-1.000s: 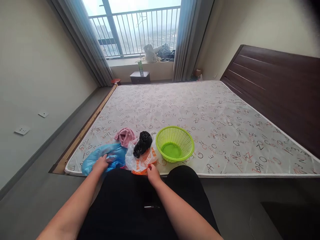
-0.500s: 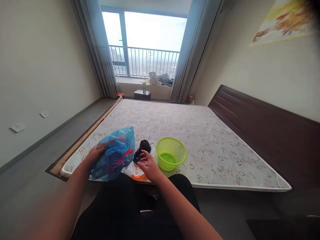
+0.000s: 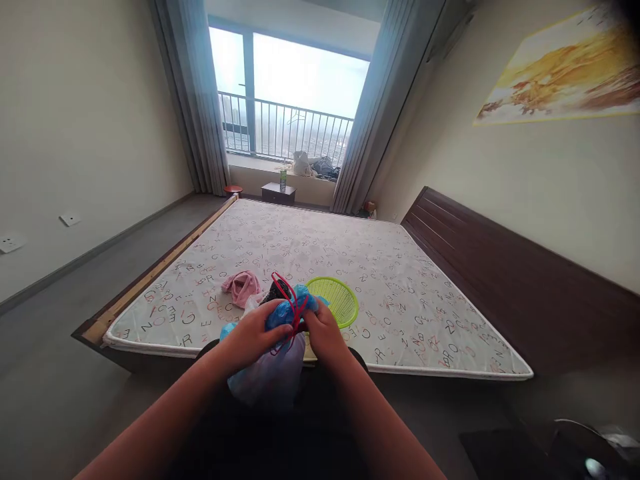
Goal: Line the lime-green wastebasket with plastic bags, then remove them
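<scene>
Left hand (image 3: pixel 257 333) and right hand (image 3: pixel 325 328) come together low in front, just over the near edge of the mattress (image 3: pixel 425 327), and both are clamped on the gathered neck of a blue plastic bag (image 3: pixel 270 383)! Its red drawstring (image 3: pixel 295 310) loops up between the fingers, and the body of the bag hangs below, in front of the person's dark clothing.

Now across from the left: two wall sockets, the nearer (image 3: pixel 10 243) cut by the frame edge, then the bare wooden rail (image 3: pixel 165 261) along the mattress. A red stool (image 3: pixel 233 190) stands beyond the far corner. Closer in, a crumpled pink towel (image 3: pixel 243 287) lies on the lettered mattress, and just beside it a black plastic bag (image 3: pixel 277 292) peeks out behind the hands. Further back, a dark nightstand (image 3: pixel 270 195) carries a green container (image 3: pixel 283 180). Right of the bags sits a lime-green basket (image 3: pixel 345 300), partly hidden by the right hand. Far right, there's the dark wooden headboard (image 3: pixel 475 247), with a golden painting (image 3: pixel 555 73) above.
</scene>
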Demonstrator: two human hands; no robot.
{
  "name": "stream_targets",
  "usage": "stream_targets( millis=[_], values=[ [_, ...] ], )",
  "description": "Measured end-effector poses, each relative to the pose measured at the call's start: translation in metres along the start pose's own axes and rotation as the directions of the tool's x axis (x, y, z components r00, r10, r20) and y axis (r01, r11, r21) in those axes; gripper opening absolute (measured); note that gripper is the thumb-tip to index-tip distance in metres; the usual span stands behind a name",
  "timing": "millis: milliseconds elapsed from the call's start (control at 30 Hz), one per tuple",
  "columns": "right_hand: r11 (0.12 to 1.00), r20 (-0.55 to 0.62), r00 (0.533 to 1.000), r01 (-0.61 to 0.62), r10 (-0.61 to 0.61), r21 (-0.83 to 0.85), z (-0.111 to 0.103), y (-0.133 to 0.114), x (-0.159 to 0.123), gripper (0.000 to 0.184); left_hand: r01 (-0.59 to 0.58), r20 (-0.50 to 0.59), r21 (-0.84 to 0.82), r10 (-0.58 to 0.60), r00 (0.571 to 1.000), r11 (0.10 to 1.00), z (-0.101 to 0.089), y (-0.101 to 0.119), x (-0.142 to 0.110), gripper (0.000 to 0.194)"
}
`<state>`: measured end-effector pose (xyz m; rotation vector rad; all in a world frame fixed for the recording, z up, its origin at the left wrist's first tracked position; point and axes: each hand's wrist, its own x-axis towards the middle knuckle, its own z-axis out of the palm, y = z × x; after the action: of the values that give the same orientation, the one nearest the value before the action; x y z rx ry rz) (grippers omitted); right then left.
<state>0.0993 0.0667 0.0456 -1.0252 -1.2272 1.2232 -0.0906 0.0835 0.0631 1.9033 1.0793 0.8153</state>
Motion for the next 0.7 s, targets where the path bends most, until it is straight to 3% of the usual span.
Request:
stream_targets(
  millis=[100,200,333,433,533,600,633,700],
  values=[
    [0.996,-0.162,0.987,0.021,-0.006,0.09,-0.013,0.002,-0.014,0.022,0.078,-0.038,0.046,-0.076,0.996,0.996,0.003,-0.01,-0.003,0.039],
    [0.953,-0.289,0.956,0.043,0.048,0.3,-0.031,0.001,-0.022,0.018,0.167,-0.114,-0.032,-0.17,0.979,0.985,-0.007,-0.031,0.003,0.042],
    [0.89,-0.228,0.963,-0.026,0.144,0.455,-0.055,0.004,-0.024,0.023,0.215,-0.137,-0.109,-0.229,0.964,0.971,-0.019,-0.055,0.012,0.043],
    [0.937,-0.324,0.934,-0.032,0.152,0.348,-0.067,0.013,-0.023,0.025,0.229,-0.162,0.057,-0.217,0.963,0.972,-0.028,-0.064,0.014,0.04],
    [0.953,-0.44,0.885,-0.015,0.154,0.303,-0.07,0.022,-0.022,0.027,0.287,-0.21,0.301,-0.23,0.95,0.909,-0.036,-0.064,0.01,0.039],
    [0.946,-0.458,0.876,0.002,0.155,0.324,-0.068,0.026,-0.023,0.027,0.244,-0.265,0.406,-0.143,0.954,0.881,-0.033,-0.055,0.004,0.037],
    [0.945,-0.446,0.884,0.011,0.144,0.326,-0.065,0.027,-0.024,0.027,0.168,-0.264,0.43,-0.054,0.963,0.887,-0.028,-0.048,0.0,0.034],
    [0.958,-0.391,0.916,0.025,0.093,0.287,-0.057,0.027,-0.027,0.026,-0.07,-0.148,0.403,0.141,0.979,0.912,-0.007,-0.032,-0.006,0.028]
  ],
)
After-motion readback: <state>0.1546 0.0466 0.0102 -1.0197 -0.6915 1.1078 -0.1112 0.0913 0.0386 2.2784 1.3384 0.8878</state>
